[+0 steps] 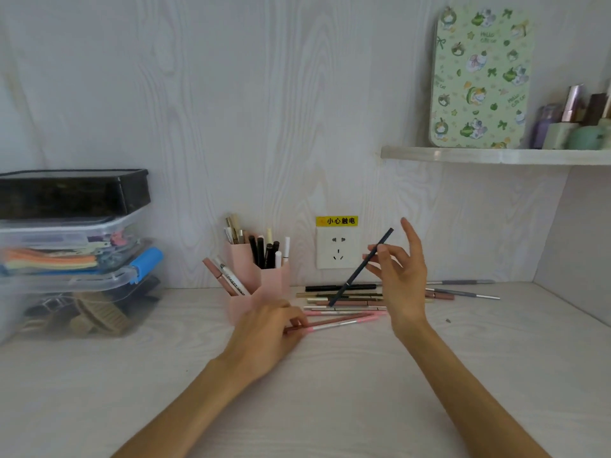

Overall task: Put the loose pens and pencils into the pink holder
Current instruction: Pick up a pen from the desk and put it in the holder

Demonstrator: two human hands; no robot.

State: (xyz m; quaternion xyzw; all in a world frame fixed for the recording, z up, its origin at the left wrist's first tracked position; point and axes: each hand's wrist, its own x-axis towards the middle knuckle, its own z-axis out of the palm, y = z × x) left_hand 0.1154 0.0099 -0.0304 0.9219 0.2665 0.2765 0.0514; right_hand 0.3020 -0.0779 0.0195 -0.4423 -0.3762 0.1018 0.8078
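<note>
Dark pencil (pixel 362 266) (tilted) in right hand (pixel 401 276)

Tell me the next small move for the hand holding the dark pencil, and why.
Probably carry the dark pencil left and drop it tip-down into the pink holder. The right hand already pinches it, lifted clear of the loose pile, while the left hand is busy gripping a pink pencil on the desk.

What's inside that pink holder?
The pink holder has upright pens: dark ones, pale ones, and two leaning out front-left. Its walls hide their lower ends and the bottom.
</note>
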